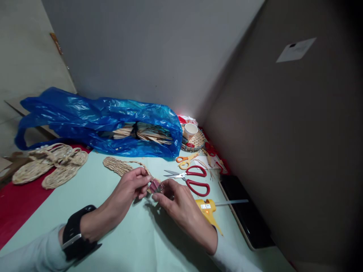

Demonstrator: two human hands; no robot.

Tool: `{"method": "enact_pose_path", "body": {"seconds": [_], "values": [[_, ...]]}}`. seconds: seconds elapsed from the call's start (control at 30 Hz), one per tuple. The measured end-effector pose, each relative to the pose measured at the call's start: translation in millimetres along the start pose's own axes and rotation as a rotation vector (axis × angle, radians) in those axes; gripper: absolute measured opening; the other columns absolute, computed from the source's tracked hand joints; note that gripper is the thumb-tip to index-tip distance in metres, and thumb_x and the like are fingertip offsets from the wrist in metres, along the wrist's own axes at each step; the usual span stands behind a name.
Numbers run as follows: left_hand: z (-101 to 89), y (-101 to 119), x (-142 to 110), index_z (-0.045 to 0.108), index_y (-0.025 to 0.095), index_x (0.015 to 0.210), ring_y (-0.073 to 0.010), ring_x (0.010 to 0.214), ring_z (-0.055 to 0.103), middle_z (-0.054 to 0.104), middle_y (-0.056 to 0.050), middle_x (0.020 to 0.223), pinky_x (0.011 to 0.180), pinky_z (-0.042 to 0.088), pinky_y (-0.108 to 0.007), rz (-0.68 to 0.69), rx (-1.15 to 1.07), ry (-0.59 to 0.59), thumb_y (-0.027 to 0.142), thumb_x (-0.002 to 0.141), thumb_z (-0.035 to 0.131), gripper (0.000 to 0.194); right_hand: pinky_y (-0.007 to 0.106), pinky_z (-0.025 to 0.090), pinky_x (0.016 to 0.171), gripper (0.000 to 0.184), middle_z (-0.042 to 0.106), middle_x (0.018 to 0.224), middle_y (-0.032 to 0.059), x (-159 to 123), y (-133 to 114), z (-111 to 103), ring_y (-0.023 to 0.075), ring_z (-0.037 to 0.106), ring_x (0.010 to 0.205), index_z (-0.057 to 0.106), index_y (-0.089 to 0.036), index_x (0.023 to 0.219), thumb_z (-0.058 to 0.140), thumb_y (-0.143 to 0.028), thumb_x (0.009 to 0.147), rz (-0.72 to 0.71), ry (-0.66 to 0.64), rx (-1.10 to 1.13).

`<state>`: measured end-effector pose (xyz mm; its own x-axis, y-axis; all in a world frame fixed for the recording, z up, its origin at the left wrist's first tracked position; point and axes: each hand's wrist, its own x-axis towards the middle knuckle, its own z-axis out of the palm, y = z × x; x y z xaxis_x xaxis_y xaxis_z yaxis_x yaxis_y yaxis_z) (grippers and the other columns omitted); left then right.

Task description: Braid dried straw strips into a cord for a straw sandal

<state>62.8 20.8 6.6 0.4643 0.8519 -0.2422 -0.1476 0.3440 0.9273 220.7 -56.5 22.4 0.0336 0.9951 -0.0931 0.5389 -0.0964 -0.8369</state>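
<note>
My left hand (pixel 132 185) is closed in a pinch at the left side of a small pink-and-clear piece (pixel 154 186), which looks like a plastic packet. On its other side my right hand (pixel 177 198) is closed, with thumb and fingers on the clear part. What exactly the piece is, or what it contains, is too small to tell. Just behind my left hand lies a braided straw sole (pixel 116 166), and a thin braid runs from it toward my fingers. Red-handled scissors (pixel 185 175) lie open to the right, beyond my right hand.
A yellow glue gun (pixel 207 208) with a glue stick sits by my right wrist, near a black tablet-like slab (pixel 246 211). Orange-yellow scissors (pixel 185 160) and a woven basket (pixel 200 141) lie behind. A blue plastic bag (pixel 85 117) holds straw. Straw sandals (pixel 53 162) rest left.
</note>
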Motion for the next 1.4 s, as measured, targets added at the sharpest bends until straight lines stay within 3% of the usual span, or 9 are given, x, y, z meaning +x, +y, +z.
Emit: {"method": "enact_pose_path", "body": {"seconds": [0.17, 0.4, 0.53, 0.67, 0.8, 1.03, 1.17, 1.27, 1.4], "values": [[1.0, -2.1, -2.1, 0.061, 0.018, 0.073, -0.0089, 0.053, 0.043, 0.062, 0.002, 0.066, 0.048, 0.032, -0.021, 0.007, 0.013, 0.033, 0.035, 0.069, 0.079, 0.025, 0.029, 0.043, 0.074, 0.013, 0.075, 0.094, 0.0079, -4.1, -10.1, -3.5, 0.0214, 0.067, 0.088, 0.067, -0.017, 0.101, 0.059, -0.027, 0.099, -0.039, 0.004, -0.120], [-3.8, 1.8, 4.7, 0.056, 0.020, 0.074, -0.0072, 0.047, 0.033, 0.043, 0.010, 0.050, 0.044, 0.025, -0.018, 0.068, 0.005, 0.146, 0.038, 0.072, 0.073, 0.025, 0.027, 0.041, 0.067, 0.010, 0.074, 0.089, 0.0101, -9.5, -9.4, -5.8, 0.0201, 0.067, 0.078, 0.064, -0.017, 0.099, 0.054, -0.015, 0.097, -0.027, 0.018, -0.305], [-8.2, 1.5, 8.6, 0.053, 0.021, 0.073, -0.0062, 0.043, 0.028, 0.040, 0.011, 0.046, 0.042, 0.020, -0.019, 0.040, 0.049, 0.095, 0.038, 0.075, 0.071, 0.025, 0.029, 0.043, 0.067, 0.013, 0.075, 0.092, 0.0106, -8.0, -4.7, -33.7, 0.0216, 0.067, 0.077, 0.063, -0.017, 0.105, 0.054, -0.022, 0.097, -0.077, 0.038, -0.334], [-8.2, 0.1, 12.0, 0.056, 0.020, 0.081, -0.0045, 0.043, 0.029, 0.056, 0.008, 0.055, 0.041, 0.016, -0.018, 0.012, 0.134, 0.011, 0.035, 0.075, 0.074, 0.025, 0.030, 0.046, 0.068, 0.023, 0.076, 0.090, 0.0083, 5.4, -3.6, -76.1, 0.0219, 0.068, 0.077, 0.063, -0.018, 0.100, 0.059, -0.041, 0.096, -0.099, 0.013, -0.239], [-8.2, 0.3, 17.0, 0.061, 0.017, 0.092, -0.0033, 0.041, 0.029, 0.068, 0.002, 0.063, 0.040, 0.014, -0.019, -0.034, 0.208, -0.083, 0.037, 0.073, 0.077, 0.032, 0.028, 0.047, 0.069, 0.026, 0.076, 0.094, 0.0056, 27.1, -3.1, -97.4, 0.0206, 0.069, 0.080, 0.070, -0.018, 0.101, 0.061, -0.041, 0.096, -0.125, -0.062, -0.212], [-9.7, 0.6, 5.3, 0.067, 0.011, 0.095, -0.0019, 0.041, 0.030, 0.074, -0.006, 0.076, 0.041, 0.015, -0.020, -0.160, 0.249, -0.161, 0.039, 0.078, 0.073, 0.033, 0.026, 0.040, 0.064, 0.029, 0.076, 0.088, 0.0072, 77.5, -5.0, -69.6, 0.0204, 0.067, 0.080, 0.074, -0.013, 0.101, 0.058, -0.037, 0.099, -0.167, -0.142, -0.503], [-15.5, 0.3, -4.3, 0.067, 0.012, 0.092, -0.0019, 0.043, 0.027, 0.071, -0.005, 0.077, 0.041, 0.012, -0.021, -0.236, 0.227, -0.162, 0.039, 0.083, 0.070, 0.029, 0.029, 0.035, 0.065, 0.022, 0.075, 0.090, 0.0127, 99.4, -1.3, -44.7, 0.0235, 0.065, 0.082, 0.071, -0.010, 0.109, 0.060, -0.023, 0.096, -0.171, -0.082, -0.567], [-20.4, -0.2, -8.4, 0.065, 0.014, 0.086, -0.0025, 0.045, 0.024, 0.060, 0.002, 0.069, 0.042, 0.011, -0.021, -0.279, 0.189, -0.156, 0.039, 0.086, 0.070, 0.025, 0.030, 0.034, 0.068, 0.020, 0.074, 0.097, 0.0154, 100.9, -0.5, -36.8, 0.0244, 0.065, 0.085, 0.069, -0.009, 0.109, 0.057, -0.014, 0.094, -0.194, -0.012, -0.610], [-22.8, -1.4, -11.4, 0.065, 0.017, 0.087, -0.0026, 0.045, 0.019, 0.042, 0.010, 0.058, 0.042, 0.010, -0.021, -0.323, 0.108, -0.158, 0.034, 0.084, 0.075, 0.021, 0.030, 0.035, 0.071, 0.017, 0.073, 0.097, 0.0110, 77.5, -3.2, -38.2, 0.0221, 0.063, 0.085, 0.068, -0.013, 0.105, 0.056, -0.009, 0.093, -0.244, 0.074, -0.617]]}}
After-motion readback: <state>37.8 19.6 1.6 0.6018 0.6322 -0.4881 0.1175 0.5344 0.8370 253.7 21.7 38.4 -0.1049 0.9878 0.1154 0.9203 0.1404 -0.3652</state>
